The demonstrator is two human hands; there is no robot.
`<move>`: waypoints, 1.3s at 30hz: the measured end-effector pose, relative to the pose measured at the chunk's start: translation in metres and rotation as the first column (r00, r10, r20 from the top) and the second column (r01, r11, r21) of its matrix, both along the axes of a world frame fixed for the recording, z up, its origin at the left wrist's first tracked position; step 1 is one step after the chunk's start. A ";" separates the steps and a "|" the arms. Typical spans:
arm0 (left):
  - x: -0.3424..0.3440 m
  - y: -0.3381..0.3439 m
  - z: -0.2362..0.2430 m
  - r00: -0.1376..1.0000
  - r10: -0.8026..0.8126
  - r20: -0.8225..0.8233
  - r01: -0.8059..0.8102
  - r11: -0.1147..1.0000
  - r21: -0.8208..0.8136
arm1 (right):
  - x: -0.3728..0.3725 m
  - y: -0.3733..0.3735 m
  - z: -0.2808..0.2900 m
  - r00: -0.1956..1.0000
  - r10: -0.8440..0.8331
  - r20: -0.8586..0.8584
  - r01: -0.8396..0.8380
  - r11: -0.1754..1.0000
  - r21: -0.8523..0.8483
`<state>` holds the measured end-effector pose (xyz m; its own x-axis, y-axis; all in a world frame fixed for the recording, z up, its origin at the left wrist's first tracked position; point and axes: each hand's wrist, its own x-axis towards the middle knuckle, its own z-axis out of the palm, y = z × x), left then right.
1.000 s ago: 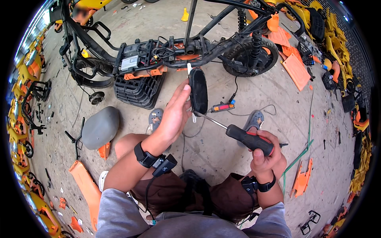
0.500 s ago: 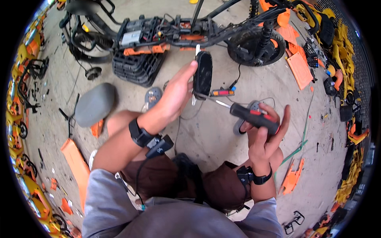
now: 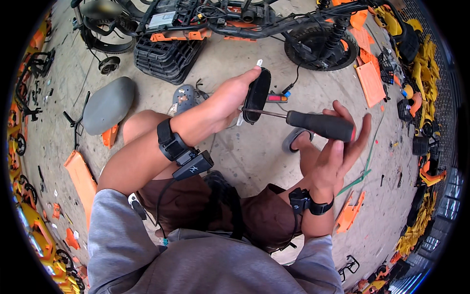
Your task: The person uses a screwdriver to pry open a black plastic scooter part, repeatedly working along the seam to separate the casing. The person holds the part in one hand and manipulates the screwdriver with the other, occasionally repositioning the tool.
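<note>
Head view, looking down over the grey sweatshirt (image 3: 196,264) and brown shorts (image 3: 196,206) of a person sitting low on a concrete floor (image 3: 254,152). I see the left hand (image 3: 230,98) raised in front of the knees, fingers wrapped round the edge of a flat black oval part (image 3: 257,95) and holding it upright, thumb along its near side; a small white tab pokes out above the fingertips. The right hand (image 3: 335,152) is half open, palm turned up, fingers spread and loosely curled, with the black handle of a screwdriver (image 3: 318,125) lying across them rather than clenched. The metal shaft runs left from the handle and its tip meets the face of the oval part, near its lower half. Both wrists carry black straps, the left one with a small black box hanging off it. Beyond the hands a stripped scooter frame (image 3: 230,22) lies across the top of the picture, its rear wheel (image 3: 318,44) at right and a black ribbed deck panel (image 3: 166,56) under it. A grey seat (image 3: 107,103) sits on the floor to the left, a grey clog (image 3: 183,98) just beside the left forearm. Orange plastic panels lie scattered around, one (image 3: 81,176) by the left knee and another (image 3: 369,81) right of the wheel. Yellow parts are heaped along the right rim.
</note>
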<state>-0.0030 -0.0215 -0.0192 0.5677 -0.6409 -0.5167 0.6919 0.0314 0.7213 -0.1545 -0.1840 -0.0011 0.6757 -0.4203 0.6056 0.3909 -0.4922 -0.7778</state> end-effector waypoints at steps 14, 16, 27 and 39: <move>0.000 -0.002 0.004 0.998 -0.003 -0.070 0.005 1.000 0.024 | 0.001 -0.004 -0.017 0.990 -0.077 0.121 0.093 0.988 -0.126; 0.001 -0.001 0.003 0.998 0.003 -0.067 -0.001 0.999 0.033 | 0.000 0.003 -0.007 0.997 -0.033 0.074 0.030 0.999 0.043; -0.001 -0.002 0.005 0.996 0.059 -0.068 -0.057 0.998 0.027 | -0.004 0.004 -0.006 0.985 -0.174 -0.011 0.172 0.983 -0.067; 0.000 -0.002 0.005 0.995 0.092 -0.037 -0.091 0.995 0.038 | -0.006 -0.002 -0.015 0.987 -0.158 0.023 0.159 0.976 -0.148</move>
